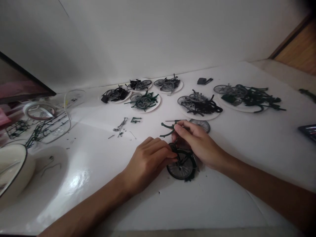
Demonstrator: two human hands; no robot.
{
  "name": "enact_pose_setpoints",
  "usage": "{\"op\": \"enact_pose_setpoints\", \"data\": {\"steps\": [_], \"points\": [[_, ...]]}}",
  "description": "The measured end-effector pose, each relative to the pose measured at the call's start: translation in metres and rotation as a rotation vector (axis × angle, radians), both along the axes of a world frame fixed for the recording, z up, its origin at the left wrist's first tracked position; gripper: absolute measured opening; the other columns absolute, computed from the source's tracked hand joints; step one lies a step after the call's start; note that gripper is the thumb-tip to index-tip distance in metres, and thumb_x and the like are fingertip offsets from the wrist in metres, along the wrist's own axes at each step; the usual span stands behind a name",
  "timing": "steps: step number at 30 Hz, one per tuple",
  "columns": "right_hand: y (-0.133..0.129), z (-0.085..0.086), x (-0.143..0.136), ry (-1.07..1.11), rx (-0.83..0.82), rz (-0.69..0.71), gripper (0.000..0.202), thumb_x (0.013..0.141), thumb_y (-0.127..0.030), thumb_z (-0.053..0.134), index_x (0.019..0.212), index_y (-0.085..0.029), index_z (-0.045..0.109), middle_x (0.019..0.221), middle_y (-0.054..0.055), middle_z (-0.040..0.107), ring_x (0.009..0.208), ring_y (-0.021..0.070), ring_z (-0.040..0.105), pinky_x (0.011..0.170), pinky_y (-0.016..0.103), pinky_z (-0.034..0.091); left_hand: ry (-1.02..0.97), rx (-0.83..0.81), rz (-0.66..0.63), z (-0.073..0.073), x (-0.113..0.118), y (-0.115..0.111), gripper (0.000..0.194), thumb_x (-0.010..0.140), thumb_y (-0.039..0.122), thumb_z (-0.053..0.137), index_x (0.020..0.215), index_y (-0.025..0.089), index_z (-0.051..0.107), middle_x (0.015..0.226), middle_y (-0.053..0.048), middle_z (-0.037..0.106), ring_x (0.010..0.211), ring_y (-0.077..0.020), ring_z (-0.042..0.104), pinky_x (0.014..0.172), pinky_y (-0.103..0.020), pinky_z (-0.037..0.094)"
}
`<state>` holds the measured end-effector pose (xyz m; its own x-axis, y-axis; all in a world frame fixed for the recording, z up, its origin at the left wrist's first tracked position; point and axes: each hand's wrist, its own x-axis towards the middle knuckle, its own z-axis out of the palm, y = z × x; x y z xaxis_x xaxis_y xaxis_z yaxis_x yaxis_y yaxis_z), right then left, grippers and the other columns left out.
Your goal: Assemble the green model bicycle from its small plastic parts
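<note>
A small dark model bicycle (182,168), partly assembled, is between my two hands at the middle of the white table. Its spoked wheel faces me at the near end. With fingers bent together, my left hand (150,164) grips the bicycle near the wheel's hub and chain side. My right hand (197,140) pinches the frame farther up, beside a green curved frame part (168,129) that points left. Behind that hand a second grey spoked wheel (202,125) shows in part. The fingers hide much of the frame's middle.
Paper plates with model bicycle parts (197,103) stand along the back, a larger one (249,95) at right. Small loose metal pieces (120,126) lie left of centre. An enamel basin (17,164), a tape roll (39,110) and green part frames (46,128) are at left.
</note>
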<state>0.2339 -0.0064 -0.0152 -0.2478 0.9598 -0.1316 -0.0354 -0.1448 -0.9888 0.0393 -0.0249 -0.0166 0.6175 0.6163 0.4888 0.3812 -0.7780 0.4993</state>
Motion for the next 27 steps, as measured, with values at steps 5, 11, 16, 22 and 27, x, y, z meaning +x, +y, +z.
{"op": "enact_pose_setpoints", "data": {"steps": [5,11,16,22,27], "points": [[0.0007,-0.0013,0.0004,-0.020,0.032,0.006,0.031,0.095,-0.049,0.053,0.084,-0.021,0.055,0.081,-0.001,0.056,0.073,0.0112,0.054,0.068,0.024,0.047,-0.022,-0.001,0.023,-0.0009,0.0027,0.0012,0.014,0.090,0.022,0.068,0.084,0.015,0.058,0.082,-0.001,0.066,0.076,-0.0132,0.056,0.071,-0.029,0.042],[0.0014,0.0001,-0.0006,-0.058,0.100,-0.007,0.027,0.096,-0.046,0.054,0.085,-0.021,0.056,0.081,-0.002,0.056,0.074,0.0113,0.054,0.068,0.023,0.046,-0.037,-0.063,0.059,-0.0005,0.0043,0.0003,0.029,0.090,0.029,0.068,0.114,0.015,0.059,0.095,-0.005,0.066,0.082,-0.0148,0.059,0.075,-0.030,0.047],[-0.0003,0.0028,-0.0031,-0.093,0.083,0.045,0.027,0.097,-0.047,0.052,0.087,-0.022,0.055,0.079,-0.002,0.057,0.072,0.0118,0.056,0.067,0.024,0.047,-0.045,-0.096,0.058,-0.0022,0.0054,-0.0006,0.017,0.090,0.030,0.067,0.099,0.015,0.065,0.087,-0.004,0.065,0.074,-0.0129,0.058,0.067,-0.026,0.047],[-0.0020,-0.0002,-0.0046,-0.142,0.107,0.044,0.026,0.096,-0.047,0.054,0.089,-0.022,0.057,0.077,-0.003,0.057,0.065,0.0094,0.050,0.058,0.021,0.042,-0.060,-0.138,0.076,-0.0013,0.0049,0.0000,0.011,0.091,0.025,0.066,0.090,0.014,0.064,0.079,-0.001,0.062,0.066,-0.0090,0.054,0.061,-0.021,0.043],[-0.0026,0.0005,-0.0044,-0.063,0.091,0.051,0.026,0.097,-0.045,0.053,0.088,-0.021,0.056,0.080,-0.002,0.059,0.075,0.0115,0.057,0.070,0.024,0.048,0.105,-0.061,0.029,0.0011,0.0004,0.0012,0.012,0.098,0.023,0.054,0.104,0.016,0.062,0.083,-0.001,0.062,0.067,-0.0100,0.053,0.063,-0.024,0.042]]}}
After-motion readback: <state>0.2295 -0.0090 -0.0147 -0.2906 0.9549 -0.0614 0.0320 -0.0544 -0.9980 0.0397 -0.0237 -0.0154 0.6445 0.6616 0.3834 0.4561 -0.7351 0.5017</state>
